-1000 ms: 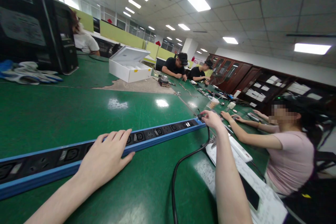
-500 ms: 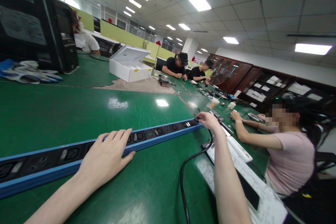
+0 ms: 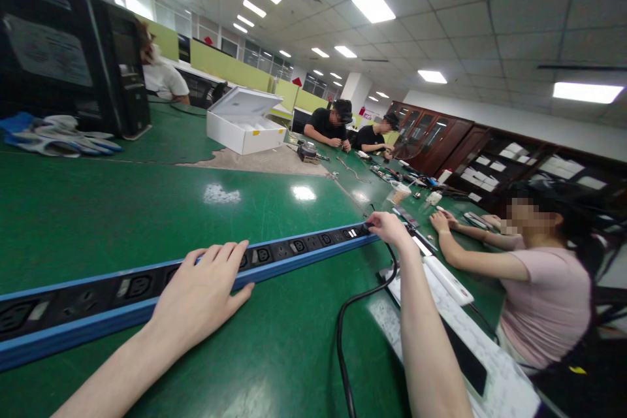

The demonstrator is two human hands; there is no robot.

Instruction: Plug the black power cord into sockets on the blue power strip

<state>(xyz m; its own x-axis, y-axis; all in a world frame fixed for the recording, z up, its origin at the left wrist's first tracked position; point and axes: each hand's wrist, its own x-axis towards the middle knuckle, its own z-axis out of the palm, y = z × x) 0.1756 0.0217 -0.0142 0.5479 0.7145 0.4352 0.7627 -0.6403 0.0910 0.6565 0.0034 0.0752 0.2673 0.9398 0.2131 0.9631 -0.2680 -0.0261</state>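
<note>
A long blue power strip (image 3: pixel 304 260) with a row of black sockets lies slantwise across the green table (image 3: pixel 274 353). My left hand (image 3: pixel 203 281) rests over its middle, fingers across the top and thumb along the near side. At the strip's far right end, my right hand (image 3: pixel 386 228) has its fingers pinched on a small black part beside the last sockets. From under that hand a black cable (image 3: pixel 343 326) curves down toward the near edge of the view. The fingertips partly hide the black part.
Right of my right forearm lie a marbled board (image 3: pixel 504 366), a phone (image 3: pixel 463 356) and a white power strip (image 3: pixel 448 279). A person in pink sits at the right. A white box (image 3: pixel 245 134), gloves (image 3: pixel 61 136) and black computer case (image 3: pixel 49 52) stand farther back.
The view has shifted very slightly. The hand of the person in pink has moved a little. Both my hands keep their places on the blue strip.
</note>
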